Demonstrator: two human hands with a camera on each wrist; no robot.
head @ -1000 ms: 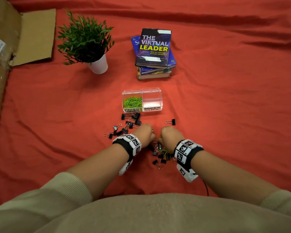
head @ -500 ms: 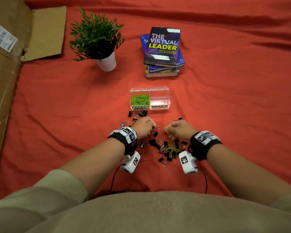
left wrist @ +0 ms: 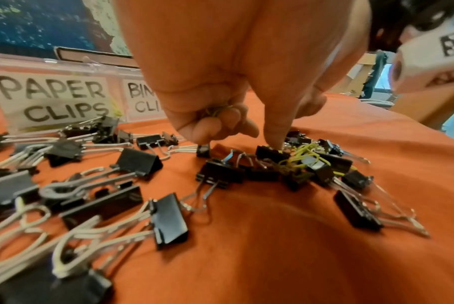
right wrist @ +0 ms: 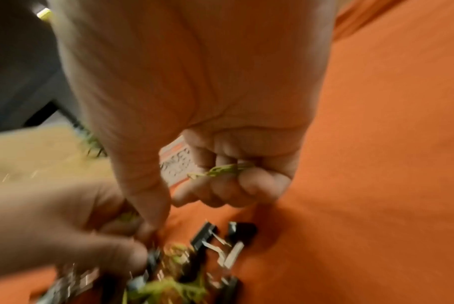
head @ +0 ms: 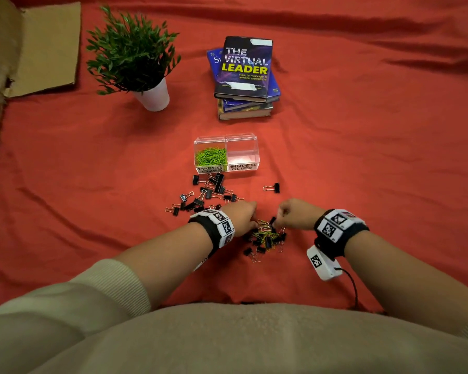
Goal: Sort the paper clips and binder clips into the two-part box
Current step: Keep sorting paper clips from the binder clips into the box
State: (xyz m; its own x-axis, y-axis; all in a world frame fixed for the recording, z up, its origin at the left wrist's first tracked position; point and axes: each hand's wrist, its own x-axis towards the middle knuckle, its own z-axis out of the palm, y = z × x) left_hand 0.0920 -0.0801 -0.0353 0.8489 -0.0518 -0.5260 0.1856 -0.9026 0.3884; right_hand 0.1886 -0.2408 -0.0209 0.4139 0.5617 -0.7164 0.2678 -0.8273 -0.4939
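A clear two-part box (head: pixel 226 153) stands on the red cloth; its left half, labelled PAPER CLIPS, holds green paper clips (head: pixel 210 156), its right half, labelled BINDER CLIPS, looks bare. A mixed pile of black binder clips and green paper clips (head: pixel 265 237) lies between my hands. My left hand (head: pixel 243 215) curls its fingers round green paper clips (left wrist: pixel 218 111) and pokes its thumb into the pile (left wrist: pixel 296 162). My right hand (head: pixel 292 213) grips green paper clips (right wrist: pixel 221 169) in curled fingers above the pile (right wrist: pixel 189 265).
More black binder clips (head: pixel 206 194) are scattered in front of the box, one lone clip (head: pixel 273 188) to the right. A potted plant (head: pixel 135 56), a stack of books (head: pixel 245 76) and cardboard (head: pixel 38 47) lie farther back. Red cloth spreads all round.
Both hands have shifted slightly back over the mixed pile and closer together. The head view has moved nearer to the box.
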